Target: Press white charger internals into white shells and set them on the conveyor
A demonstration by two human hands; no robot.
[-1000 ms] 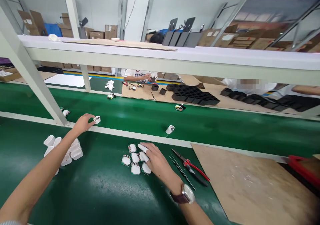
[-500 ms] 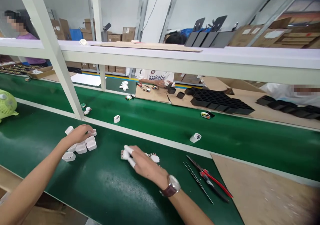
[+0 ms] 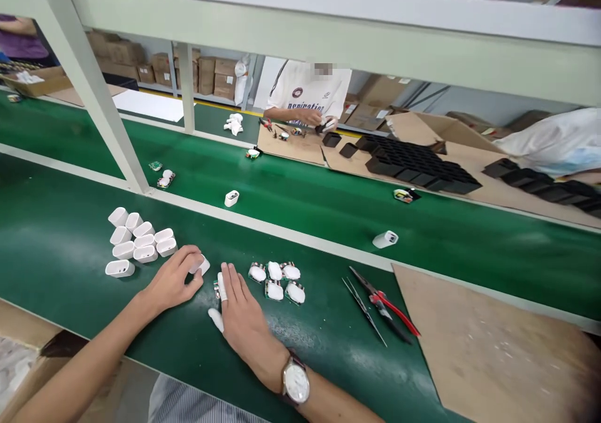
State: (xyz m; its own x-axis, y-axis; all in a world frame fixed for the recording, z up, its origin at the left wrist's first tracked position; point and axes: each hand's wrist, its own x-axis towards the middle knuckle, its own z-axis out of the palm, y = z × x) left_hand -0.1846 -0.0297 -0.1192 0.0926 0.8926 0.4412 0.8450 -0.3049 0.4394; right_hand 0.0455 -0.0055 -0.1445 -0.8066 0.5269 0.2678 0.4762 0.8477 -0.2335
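My left hand (image 3: 171, 283) is closed on a white plastic shell (image 3: 202, 265), held low over the green bench mat (image 3: 70, 235). My right hand (image 3: 240, 316), with white finger cots on thumb and forefinger and a watch on the wrist, lies close beside it. A small circuit insert (image 3: 216, 288) shows at the forefinger's tip, seemingly gripped there. To the left lies a pile of several white shells (image 3: 136, 244). Several white-topped circuit inserts (image 3: 278, 282) lie in a cluster just right of my right hand.
Red-handled pliers (image 3: 392, 304) and tweezers (image 3: 364, 308) lie right of the inserts, beside a cardboard sheet (image 3: 493, 348). Loose shells (image 3: 231, 198) (image 3: 385, 239) and small parts ride the green conveyor (image 3: 328, 210). A slanted frame post (image 3: 94, 97) stands left. A co-worker (image 3: 310, 94) sits opposite near black trays (image 3: 417, 169).
My left hand left the shell pile with one shell and came right, towards my right hand. My right hand drew back from the insert cluster. The view tipped downward.
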